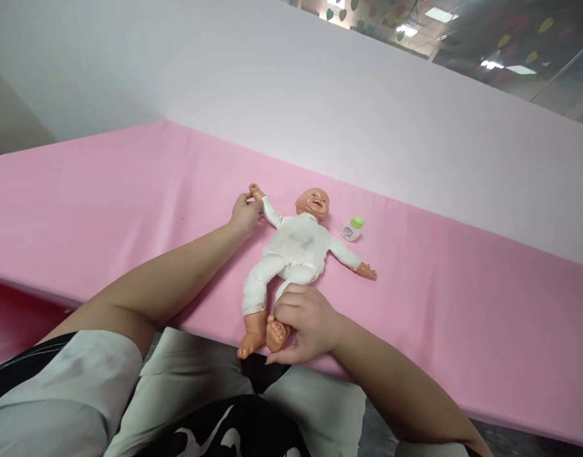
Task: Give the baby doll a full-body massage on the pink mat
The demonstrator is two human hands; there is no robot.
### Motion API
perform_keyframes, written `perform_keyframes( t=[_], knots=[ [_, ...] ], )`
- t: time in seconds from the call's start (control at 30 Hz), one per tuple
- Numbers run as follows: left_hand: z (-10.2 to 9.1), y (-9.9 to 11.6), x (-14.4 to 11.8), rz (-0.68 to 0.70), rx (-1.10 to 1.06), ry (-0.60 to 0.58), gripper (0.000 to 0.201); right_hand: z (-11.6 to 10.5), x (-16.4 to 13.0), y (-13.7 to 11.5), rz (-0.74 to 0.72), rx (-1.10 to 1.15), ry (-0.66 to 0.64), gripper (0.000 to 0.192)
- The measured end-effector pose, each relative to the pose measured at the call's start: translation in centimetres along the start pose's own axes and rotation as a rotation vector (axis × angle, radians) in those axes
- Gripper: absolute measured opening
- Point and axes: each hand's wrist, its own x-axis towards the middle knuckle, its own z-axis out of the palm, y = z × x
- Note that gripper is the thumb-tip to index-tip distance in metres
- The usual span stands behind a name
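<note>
Pink cloth covers the counter (105,190) from edge to edge, smooth and matte, with a plain pale wall behind it and ceiling lights showing at the upper right. Farthest left, my left hand (245,214) reaches across with its grip pinched together on the doll's (291,251) small raised hand, holding that arm out and up. The doll lies on its back in the middle of the cloth, near my edge, arms spread wide; its head, hands and feet are hard glossy plastic in an orange-tan tone, while the body is wrapped in a soft white suit, slightly wrinkled with a faint grey smudge on the chest. My right hand (305,324) is closed around one bare foot, thumb and fingers clamped over the ankle and heel, right at the counter's near edge. I judge I'm at the step of steadying and stretching the doll by opposite limbs; any next move calls for a light, even hold, since the limbs pivot at stiff joints. Just right of the head stands a small white bottle (353,228) with a green cap, apart from the doll
</note>
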Motion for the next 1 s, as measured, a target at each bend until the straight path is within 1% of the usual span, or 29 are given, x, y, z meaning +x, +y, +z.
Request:
perform_keyframes(
  t=[0.07,0.1,0.2,0.27,0.33,0.37,0.43,0.5,0.57,0.63,0.7,0.77,0.87,0.93,1.0],
  knots=[
    [0.2,0.6,-1.3,0.037,0.027,0.021,0.049,-0.3,-0.2,-0.1,-0.02,0.011,0.06,0.053],
    [0.3,0.9,-2.1,0.097,0.063,0.0,0.048,-0.7,-0.3,-0.3,-0.025,0.006,0.101,0.053],
    [0.5,1.7,-4.5,0.381,0.285,-0.145,0.053,-2.4,-0.6,-0.6,-0.009,-0.084,0.262,0.054],
    [0.6,2.0,-5.8,0.577,0.469,-0.289,0.054,-3.8,-0.8,-0.4,0.036,-0.198,0.388,0.056],
    [0.8,2.1,-6.5,0.751,0.599,-0.438,0.052,-4.9,-1.0,0.4,0.101,-0.305,0.496,0.058],
    [0.9,2.1,-6.7,0.821,0.636,-0.492,0.051,-5.3,-1.1,1.0,0.137,-0.339,0.538,0.058],
    [1.0,2.0,-6.8,0.908,0.68,-0.55,0.048,-5.6,-1.4,2.4,0.226,-0.368,0.577,0.057],
    [1.1,1.9,-6.8,0.935,0.717,-0.56,0.047,-5.5,-1.7,3.9,0.34,-0.343,0.536,0.053],
    [1.2,2.0,-6.7,0.934,0.741,-0.571,0.047,-5.1,-2.0,5.0,0.44,-0.277,0.462,0.051],
    [1.2,2.0,-6.7,0.93,0.743,-0.587,0.048,-4.6,-2.1,5.6,0.495,-0.222,0.421,0.052],
    [1.2,2.1,-6.6,0.924,0.731,-0.581,0.048,-4.5,-2.1,5.6,0.499,-0.221,0.419,0.053],
    [1.2,2.0,-6.6,0.915,0.719,-0.56,0.049,-4.5,-1.9,5.2,0.459,-0.258,0.434,0.053],
    [1.2,1.7,-6.4,0.873,0.687,-0.498,0.052,-5.0,-1.4,4.0,0.33,-0.313,0.458,0.052],
    [1.2,1.6,-6.2,0.803,0.652,-0.427,0.052,-5.1,-1.0,2.9,0.234,-0.323,0.465,0.054],
    [1.1,1.7,-6.1,0.682,0.595,-0.342,0.05,-4.8,-0.8,1.6,0.145,-0.297,0.441,0.056]
  ],
)
